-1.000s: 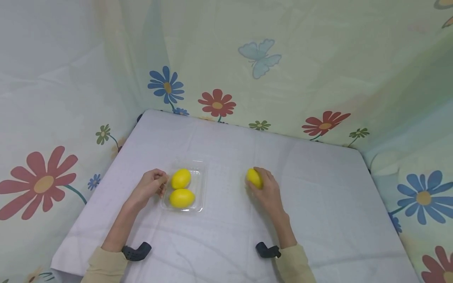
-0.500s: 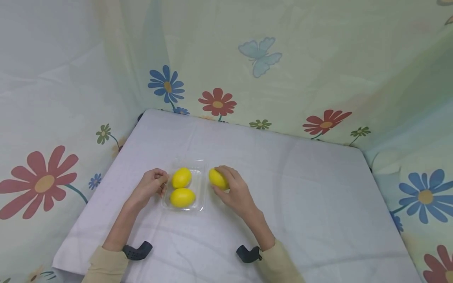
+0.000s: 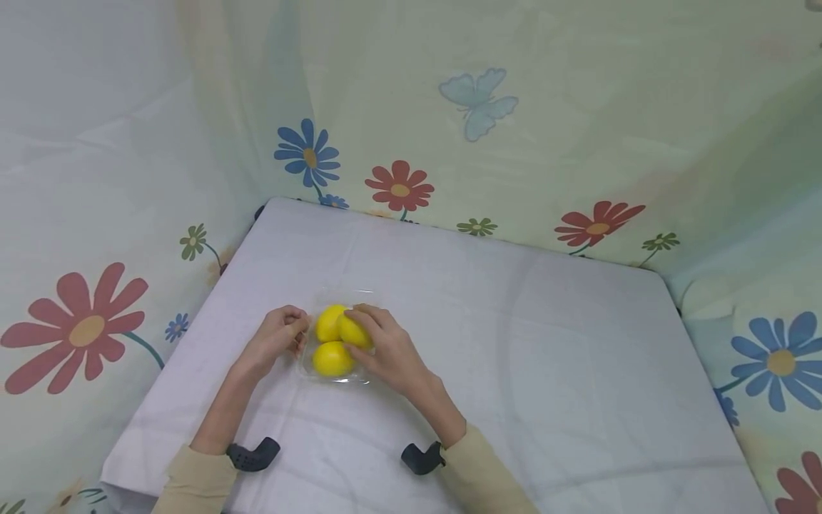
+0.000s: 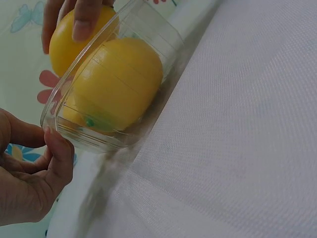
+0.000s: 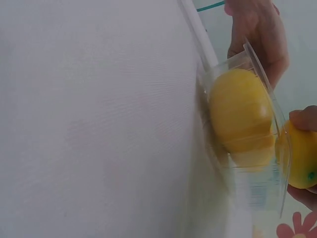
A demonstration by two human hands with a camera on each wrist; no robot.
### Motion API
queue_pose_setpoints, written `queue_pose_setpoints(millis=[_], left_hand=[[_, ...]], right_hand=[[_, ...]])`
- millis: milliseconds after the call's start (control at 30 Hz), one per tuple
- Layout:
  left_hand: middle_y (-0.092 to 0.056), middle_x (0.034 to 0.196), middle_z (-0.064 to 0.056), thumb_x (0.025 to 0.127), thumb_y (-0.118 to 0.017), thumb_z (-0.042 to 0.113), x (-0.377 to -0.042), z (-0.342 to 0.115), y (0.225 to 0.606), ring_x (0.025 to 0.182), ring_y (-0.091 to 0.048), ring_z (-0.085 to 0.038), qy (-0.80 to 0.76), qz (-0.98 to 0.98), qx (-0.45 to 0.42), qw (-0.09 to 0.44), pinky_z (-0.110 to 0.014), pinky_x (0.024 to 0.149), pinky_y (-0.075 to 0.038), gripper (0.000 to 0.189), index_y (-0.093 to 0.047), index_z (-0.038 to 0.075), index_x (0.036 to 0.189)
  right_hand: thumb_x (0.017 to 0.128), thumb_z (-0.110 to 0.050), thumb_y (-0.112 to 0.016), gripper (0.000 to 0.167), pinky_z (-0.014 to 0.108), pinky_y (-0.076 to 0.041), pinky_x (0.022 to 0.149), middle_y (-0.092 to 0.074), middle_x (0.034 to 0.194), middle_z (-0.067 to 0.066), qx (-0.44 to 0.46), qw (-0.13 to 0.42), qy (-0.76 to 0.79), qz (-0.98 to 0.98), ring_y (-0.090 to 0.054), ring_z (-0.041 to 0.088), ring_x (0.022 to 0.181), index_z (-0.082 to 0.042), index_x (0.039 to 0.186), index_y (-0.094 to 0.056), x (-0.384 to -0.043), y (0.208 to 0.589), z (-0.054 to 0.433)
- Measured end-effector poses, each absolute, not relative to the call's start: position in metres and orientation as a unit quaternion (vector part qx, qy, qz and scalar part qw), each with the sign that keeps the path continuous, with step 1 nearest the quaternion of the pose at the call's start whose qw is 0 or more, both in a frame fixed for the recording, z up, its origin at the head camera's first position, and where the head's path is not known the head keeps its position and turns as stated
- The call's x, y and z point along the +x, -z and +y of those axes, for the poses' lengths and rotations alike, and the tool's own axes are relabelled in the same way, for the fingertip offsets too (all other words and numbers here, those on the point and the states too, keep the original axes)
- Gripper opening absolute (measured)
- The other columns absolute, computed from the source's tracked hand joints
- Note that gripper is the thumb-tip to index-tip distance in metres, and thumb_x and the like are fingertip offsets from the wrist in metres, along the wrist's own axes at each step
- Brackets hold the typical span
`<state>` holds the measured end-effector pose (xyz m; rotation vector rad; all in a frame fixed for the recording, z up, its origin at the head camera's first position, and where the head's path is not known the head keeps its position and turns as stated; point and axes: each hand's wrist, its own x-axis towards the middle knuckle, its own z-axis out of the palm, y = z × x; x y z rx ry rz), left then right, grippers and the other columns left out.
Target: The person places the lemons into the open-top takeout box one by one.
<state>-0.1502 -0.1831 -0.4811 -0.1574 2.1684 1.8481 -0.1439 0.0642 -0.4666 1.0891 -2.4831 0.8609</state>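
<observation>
A clear plastic container (image 3: 354,376) stands on the white-covered table with two yellow lemons in it, a front lemon (image 3: 332,359) and a back lemon (image 3: 328,323). My left hand (image 3: 277,340) pinches the container's left rim between thumb and fingers, as the left wrist view shows. My right hand (image 3: 390,349) grips a third lemon (image 3: 355,333) over the container's right part. In the right wrist view this held lemon (image 5: 302,156) is at the rim, partly above it, with a green tip showing. The right fingers cover some of it.
The white cloth-covered table (image 3: 546,371) extends to the right and behind the container. A flower-printed curtain (image 3: 398,93) hangs round its back and sides. Each wrist wears a black device, the left device (image 3: 254,455) and the right device (image 3: 422,458).
My right hand has carried its lemon leftward from the bare table to over the container. The left hand keeps its hold on the rim, and the two lemons inside stay put.
</observation>
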Motion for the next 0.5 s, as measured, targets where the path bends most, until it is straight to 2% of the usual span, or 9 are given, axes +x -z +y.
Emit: queue_pose_setpoints(millis=[500], left_hand=[[-0.054,0.081,-0.006,0.106,-0.052,0.012,-0.1507,-0.1799,0.4801,0.061,-0.053,-0.015,-0.636,0.756,-0.056,0.146,-0.022,0.054,-0.052,0.025,-0.049,-0.010,0.117]], right_hand=[[0.084,-0.021,-0.087,0.056,0.039,-0.054,0.104,-0.062,0.137,0.014,0.367,0.166,-0.275,-0.873,-0.061,0.029,0.124,-0.007,0.133,-0.062,-0.1427,0.4727,0.0665]])
